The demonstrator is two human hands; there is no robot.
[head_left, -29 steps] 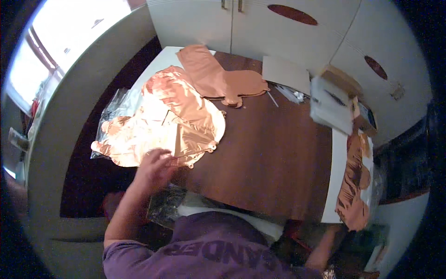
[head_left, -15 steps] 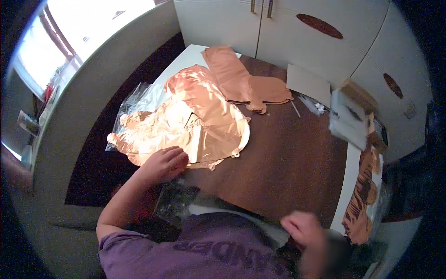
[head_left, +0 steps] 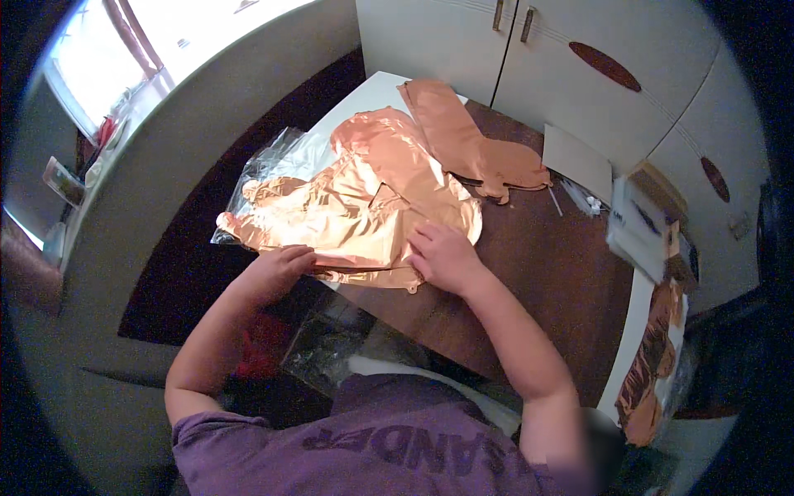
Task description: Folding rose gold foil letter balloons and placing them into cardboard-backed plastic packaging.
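Note:
A pile of flat, shiny rose-gold foil balloons (head_left: 356, 202) lies creased on the table in front of me. At its near left edge, my left hand (head_left: 281, 271) has its fingers closed over the foil rim; the thumb is hidden. My right hand (head_left: 444, 258) lies on the near right part of the pile, fingers apart and resting on the foil. Behind, another flat foil balloon (head_left: 463, 136) with a matte copper face touches the pile. Clear plastic wrap (head_left: 269, 165) shows beneath the pile's left side.
The brown tabletop (head_left: 546, 273) has a white border. At the right edge stand a white packet (head_left: 637, 227) and a cardboard box (head_left: 657, 190), with more folded copper foil (head_left: 649, 372) nearer me. A white card (head_left: 579, 161) and a thin white straw (head_left: 555, 200) lie near the cabinets.
My right hand has come from the lower right onto the foil pile. My left hand stays at its near edge, where the foil now looks lifted and creased. The view has shifted slightly.

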